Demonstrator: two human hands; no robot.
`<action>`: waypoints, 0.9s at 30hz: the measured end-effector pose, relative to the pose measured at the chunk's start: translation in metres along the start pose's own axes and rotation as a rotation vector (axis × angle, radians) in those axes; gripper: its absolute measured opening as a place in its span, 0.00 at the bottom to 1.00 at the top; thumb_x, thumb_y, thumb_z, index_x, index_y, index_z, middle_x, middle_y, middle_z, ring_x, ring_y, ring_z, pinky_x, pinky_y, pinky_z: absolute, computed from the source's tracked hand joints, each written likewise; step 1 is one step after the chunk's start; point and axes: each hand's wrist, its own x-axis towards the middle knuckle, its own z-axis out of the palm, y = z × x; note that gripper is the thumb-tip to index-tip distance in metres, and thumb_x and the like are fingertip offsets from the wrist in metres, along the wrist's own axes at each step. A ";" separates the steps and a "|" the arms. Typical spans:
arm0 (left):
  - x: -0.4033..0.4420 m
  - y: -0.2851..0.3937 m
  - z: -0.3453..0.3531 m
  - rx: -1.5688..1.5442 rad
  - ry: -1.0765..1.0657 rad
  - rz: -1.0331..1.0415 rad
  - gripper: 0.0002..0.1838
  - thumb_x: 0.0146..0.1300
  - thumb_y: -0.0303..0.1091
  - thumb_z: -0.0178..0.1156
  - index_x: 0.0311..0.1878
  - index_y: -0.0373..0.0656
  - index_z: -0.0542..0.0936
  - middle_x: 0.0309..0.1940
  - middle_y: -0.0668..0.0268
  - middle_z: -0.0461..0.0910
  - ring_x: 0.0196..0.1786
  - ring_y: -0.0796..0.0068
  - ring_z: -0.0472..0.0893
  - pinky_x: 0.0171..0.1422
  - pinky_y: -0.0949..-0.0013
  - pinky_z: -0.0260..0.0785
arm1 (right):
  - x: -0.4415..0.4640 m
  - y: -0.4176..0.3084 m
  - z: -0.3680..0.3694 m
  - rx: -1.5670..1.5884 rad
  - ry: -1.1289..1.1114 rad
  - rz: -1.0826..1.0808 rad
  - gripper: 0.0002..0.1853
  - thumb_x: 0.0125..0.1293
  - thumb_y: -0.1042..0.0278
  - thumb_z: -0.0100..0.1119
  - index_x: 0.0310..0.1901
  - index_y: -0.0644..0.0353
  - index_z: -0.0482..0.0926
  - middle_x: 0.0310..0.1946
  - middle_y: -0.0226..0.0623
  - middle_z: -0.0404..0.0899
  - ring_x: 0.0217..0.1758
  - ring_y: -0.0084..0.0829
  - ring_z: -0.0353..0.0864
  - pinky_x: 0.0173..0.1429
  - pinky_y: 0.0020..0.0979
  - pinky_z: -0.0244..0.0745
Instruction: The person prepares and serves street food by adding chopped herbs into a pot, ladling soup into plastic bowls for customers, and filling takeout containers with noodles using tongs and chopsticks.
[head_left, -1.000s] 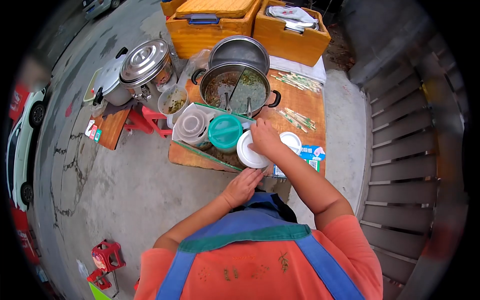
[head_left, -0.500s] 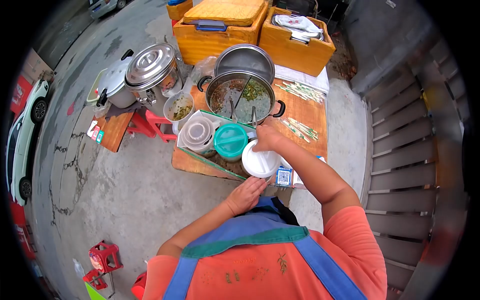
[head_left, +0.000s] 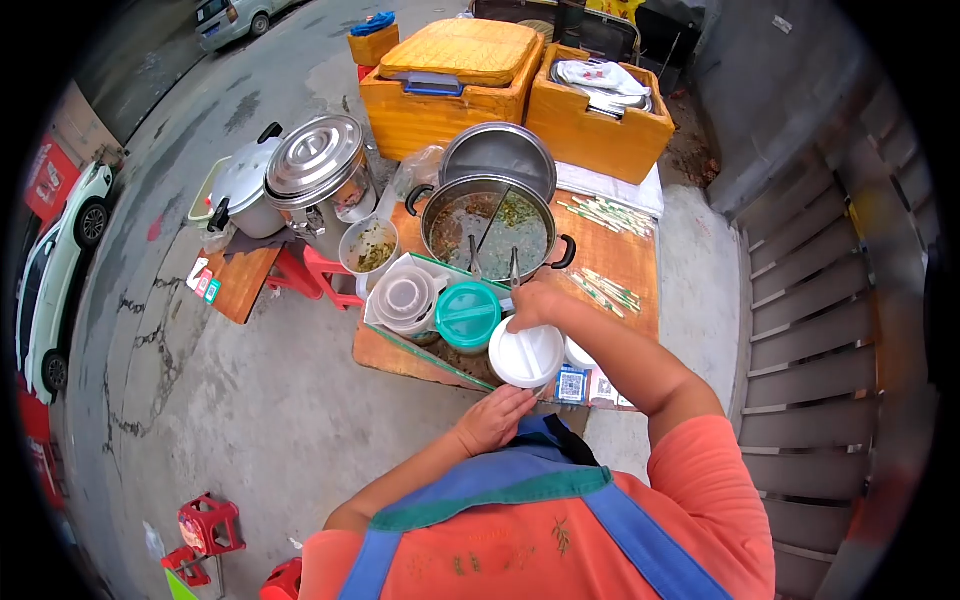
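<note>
A container with a round white lid [head_left: 527, 356] stands at the near edge of the table, its lid in place. My right hand [head_left: 537, 304] is curled over the far rim of this lid, fingers closed; what lies under the fingertips is partly hidden. My left hand [head_left: 495, 418] rests against the near side of the container, fingers stretched out and side by side. Just left stands a jug with a teal lid [head_left: 468, 314], and beyond it a clear tub [head_left: 405, 298]. Behind them is a divided pot [head_left: 562, 250] of broth, two metal handles leaning out.
Bundles of wrapped chopsticks [head_left: 605, 291] lie right of the pot. QR code cards [head_left: 572, 384] stand at the front edge. Yellow boxes [head_left: 440, 118] are at the back. A steel pot [head_left: 316, 158] and a bowl of greens [head_left: 370, 246] stand left. A slatted fence [head_left: 810, 370] borders the right.
The view has tilted slightly, so the whole scene sits a little lower and to the right. Both hands keep nearly the same place at the white-lidded container.
</note>
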 end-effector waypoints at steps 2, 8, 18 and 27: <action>0.001 0.000 0.000 0.016 0.005 0.002 0.25 0.46 0.24 0.57 0.53 0.34 0.72 0.52 0.56 0.71 0.56 0.57 0.69 0.64 0.60 0.62 | 0.001 0.001 -0.004 0.018 -0.031 -0.003 0.30 0.39 0.47 0.64 0.39 0.66 0.81 0.40 0.48 0.81 0.45 0.41 0.81 0.48 0.37 0.76; 0.002 0.004 0.000 0.039 -0.011 -0.018 0.26 0.45 0.24 0.58 0.53 0.34 0.73 0.53 0.57 0.71 0.56 0.57 0.69 0.64 0.61 0.62 | 0.003 0.006 0.001 0.053 -0.027 -0.006 0.30 0.39 0.47 0.64 0.38 0.67 0.81 0.38 0.49 0.81 0.43 0.41 0.81 0.47 0.36 0.76; -0.004 0.003 0.013 0.025 0.096 -0.103 0.27 0.43 0.23 0.59 0.53 0.36 0.73 0.51 0.58 0.73 0.54 0.57 0.71 0.60 0.60 0.66 | 0.002 -0.002 -0.003 0.035 -0.078 -0.048 0.29 0.41 0.50 0.64 0.40 0.68 0.80 0.39 0.51 0.80 0.45 0.43 0.80 0.49 0.37 0.75; -0.009 0.002 0.016 0.032 0.057 -0.087 0.31 0.41 0.25 0.59 0.55 0.38 0.71 0.55 0.58 0.70 0.56 0.59 0.71 0.64 0.58 0.62 | 0.025 -0.033 -0.013 -0.414 -0.272 -0.580 0.20 0.43 0.67 0.60 0.42 0.64 0.76 0.37 0.49 0.78 0.47 0.46 0.78 0.49 0.41 0.73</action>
